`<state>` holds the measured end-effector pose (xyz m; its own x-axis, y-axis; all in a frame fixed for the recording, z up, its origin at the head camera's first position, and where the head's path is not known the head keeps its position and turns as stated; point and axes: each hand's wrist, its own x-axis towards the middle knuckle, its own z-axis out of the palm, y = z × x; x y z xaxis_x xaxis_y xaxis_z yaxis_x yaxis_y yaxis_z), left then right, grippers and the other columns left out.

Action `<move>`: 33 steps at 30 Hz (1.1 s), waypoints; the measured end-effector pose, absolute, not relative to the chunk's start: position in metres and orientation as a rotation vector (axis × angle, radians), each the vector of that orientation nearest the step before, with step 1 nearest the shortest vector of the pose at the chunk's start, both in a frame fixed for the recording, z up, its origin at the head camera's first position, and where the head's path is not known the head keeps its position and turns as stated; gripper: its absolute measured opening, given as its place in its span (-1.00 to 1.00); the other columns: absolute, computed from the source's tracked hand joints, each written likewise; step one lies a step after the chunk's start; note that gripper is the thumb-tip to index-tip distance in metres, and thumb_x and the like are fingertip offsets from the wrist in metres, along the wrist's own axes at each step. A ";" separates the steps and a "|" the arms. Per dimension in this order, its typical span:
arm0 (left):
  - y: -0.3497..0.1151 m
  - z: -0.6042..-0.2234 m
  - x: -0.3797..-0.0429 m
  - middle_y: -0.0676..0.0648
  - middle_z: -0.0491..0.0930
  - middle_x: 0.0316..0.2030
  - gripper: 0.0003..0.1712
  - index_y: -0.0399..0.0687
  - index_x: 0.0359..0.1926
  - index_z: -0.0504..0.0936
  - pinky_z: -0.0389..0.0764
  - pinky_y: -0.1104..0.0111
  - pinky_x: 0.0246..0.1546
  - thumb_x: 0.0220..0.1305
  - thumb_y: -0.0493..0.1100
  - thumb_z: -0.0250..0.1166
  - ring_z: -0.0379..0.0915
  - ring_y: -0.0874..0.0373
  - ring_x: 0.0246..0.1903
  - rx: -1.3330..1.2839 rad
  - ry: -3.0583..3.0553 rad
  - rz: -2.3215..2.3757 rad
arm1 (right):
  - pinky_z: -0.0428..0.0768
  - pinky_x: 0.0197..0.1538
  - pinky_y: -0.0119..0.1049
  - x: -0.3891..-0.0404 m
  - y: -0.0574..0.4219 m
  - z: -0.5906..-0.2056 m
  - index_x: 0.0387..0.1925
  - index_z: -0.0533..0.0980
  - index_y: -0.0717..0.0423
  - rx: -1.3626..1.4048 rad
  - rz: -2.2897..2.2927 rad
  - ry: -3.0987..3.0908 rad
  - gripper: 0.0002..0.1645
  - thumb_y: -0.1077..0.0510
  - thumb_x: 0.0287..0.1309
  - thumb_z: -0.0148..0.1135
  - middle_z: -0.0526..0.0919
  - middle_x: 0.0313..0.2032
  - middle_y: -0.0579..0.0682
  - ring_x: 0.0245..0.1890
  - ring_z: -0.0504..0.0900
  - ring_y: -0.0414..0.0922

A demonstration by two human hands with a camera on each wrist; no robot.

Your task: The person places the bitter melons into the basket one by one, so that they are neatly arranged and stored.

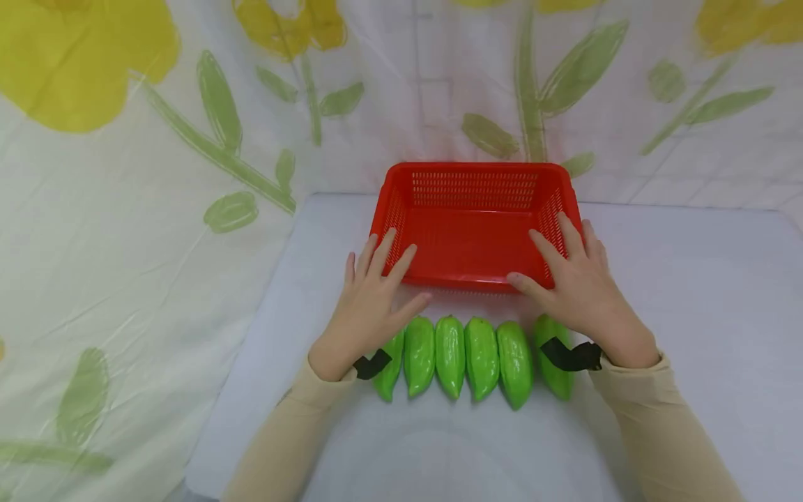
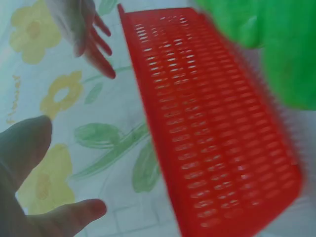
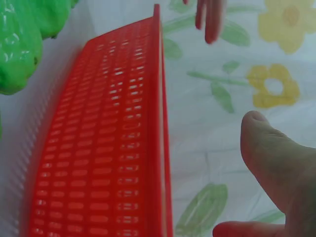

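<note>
A red plastic basket (image 1: 470, 240) with slotted walls stands on the white table, its inside bare. My left hand (image 1: 366, 307) hovers by its near left corner, fingers spread, holding nothing. Over the near right corner is my right hand (image 1: 580, 289), also spread and holding nothing. Both wrist views show each thumb and finger apart from the basket's wall (image 2: 212, 138). Between my wrists and the basket's near side lies a row of several glossy green vegetables (image 1: 450, 359), plump with pointed tips. The left and right wrists partly hide the outermost ones.
The white table (image 1: 690, 314) reaches out on both sides of the basket. Behind and to the left hangs a white sheet (image 1: 150, 293) printed with yellow flowers and green leaves. The basket's far side stands close to that sheet. Black straps (image 1: 571, 354) circle my wrists.
</note>
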<state>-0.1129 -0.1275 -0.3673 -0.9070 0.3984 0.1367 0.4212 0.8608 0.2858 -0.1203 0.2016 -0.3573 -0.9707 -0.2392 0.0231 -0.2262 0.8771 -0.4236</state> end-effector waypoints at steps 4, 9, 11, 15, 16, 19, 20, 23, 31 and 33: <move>-0.140 -0.377 -0.102 -0.16 -0.06 0.65 -0.10 0.03 0.62 0.21 -0.07 -0.38 0.51 0.43 0.31 0.19 -0.23 -0.20 0.63 -0.678 -2.890 -0.513 | 0.01 0.40 0.61 -0.125 0.206 -0.361 0.63 0.07 0.16 -0.338 -0.654 2.998 0.13 -0.45 0.37 0.12 -0.36 0.64 0.33 0.59 -0.42 0.48; -0.151 -0.387 -0.089 -0.19 0.05 0.61 -0.14 -0.02 0.57 0.30 0.07 -0.39 0.46 0.41 0.25 0.23 -0.08 -0.24 0.59 -0.703 -2.802 -0.548 | 0.07 0.35 0.64 -0.129 0.212 -0.364 0.64 0.03 0.19 -0.326 -0.635 2.998 0.15 -0.45 0.37 0.11 -0.34 0.63 0.37 0.58 -0.38 0.50; -0.155 -0.391 -0.084 -0.20 0.08 0.60 -0.16 -0.01 0.56 0.31 0.13 -0.36 0.45 0.40 0.23 0.24 -0.03 -0.25 0.57 -0.709 -2.785 -0.557 | 0.07 0.35 0.64 -0.130 0.214 -0.367 0.64 0.01 0.21 -0.330 -0.635 2.995 0.16 -0.44 0.37 0.12 -0.33 0.63 0.39 0.57 -0.36 0.52; -0.161 -0.400 -0.073 -0.20 0.17 0.57 -0.17 0.05 0.59 0.26 0.28 -0.27 0.40 0.42 0.20 0.23 0.10 -0.22 0.53 -0.703 -2.778 -0.599 | 0.07 0.34 0.65 -0.133 0.218 -0.372 0.65 -0.05 0.22 -0.326 -0.648 2.986 0.20 -0.42 0.36 0.14 -0.32 0.62 0.41 0.57 -0.35 0.51; -0.162 -0.402 -0.070 -0.19 0.18 0.57 -0.16 0.08 0.61 0.23 0.31 -0.26 0.39 0.43 0.20 0.22 0.12 -0.20 0.52 -0.694 -2.786 -0.607 | 0.08 0.33 0.65 -0.133 0.219 -0.374 0.65 -0.07 0.22 -0.322 -0.650 2.983 0.21 -0.43 0.36 0.13 -0.32 0.62 0.41 0.57 -0.35 0.51; -0.164 -0.409 -0.062 -0.18 0.19 0.57 -0.13 0.10 0.63 0.20 0.39 -0.23 0.33 0.42 0.20 0.24 0.19 -0.17 0.48 -0.669 -2.801 -0.620 | 0.12 0.31 0.66 -0.135 0.221 -0.379 0.66 -0.12 0.20 -0.314 -0.647 2.981 0.23 -0.44 0.35 0.13 -0.31 0.61 0.41 0.57 -0.33 0.51; -0.165 -0.411 -0.060 -0.18 0.20 0.57 -0.13 0.08 0.62 0.22 0.41 -0.22 0.30 0.41 0.20 0.25 0.21 -0.18 0.46 -0.660 -2.803 -0.619 | 0.12 0.30 0.66 -0.135 0.221 -0.380 0.66 -0.13 0.20 -0.310 -0.650 2.976 0.24 -0.45 0.35 0.12 -0.32 0.61 0.41 0.57 -0.33 0.51; -0.167 -0.416 -0.056 -0.20 0.25 0.54 -0.15 -0.01 0.57 0.32 0.47 -0.20 0.24 0.38 0.19 0.30 0.29 -0.19 0.41 -0.640 -2.798 -0.602 | 0.11 0.31 0.66 -0.136 0.222 -0.384 0.67 -0.16 0.19 -0.307 -0.654 2.967 0.24 -0.45 0.36 0.11 -0.33 0.61 0.43 0.56 -0.32 0.52; -0.171 -0.428 -0.051 -0.19 0.26 0.54 -0.20 -0.05 0.52 0.38 0.48 -0.21 0.23 0.40 0.19 0.29 0.31 -0.20 0.40 -0.595 -2.884 -0.597 | 0.07 0.32 0.67 -0.140 0.224 -0.386 0.67 -0.25 0.17 -0.301 -0.667 2.922 0.26 -0.45 0.37 0.08 -0.44 0.61 0.41 0.56 -0.36 0.52; -0.171 -0.430 -0.050 -0.19 0.25 0.54 -0.22 -0.04 0.52 0.37 0.49 -0.20 0.21 0.42 0.19 0.26 0.32 -0.21 0.40 -0.583 -2.912 -0.605 | 0.07 0.32 0.67 -0.141 0.225 -0.387 0.67 -0.27 0.17 -0.301 -0.663 2.917 0.27 -0.45 0.37 0.08 -0.46 0.61 0.40 0.56 -0.36 0.52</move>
<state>-0.0498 -0.1709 -0.4302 -0.9200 0.3466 0.1831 0.3909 0.8467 0.3610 -0.1413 0.2253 -0.3868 -0.9710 -0.2231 -0.0863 -0.1639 0.8832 -0.4393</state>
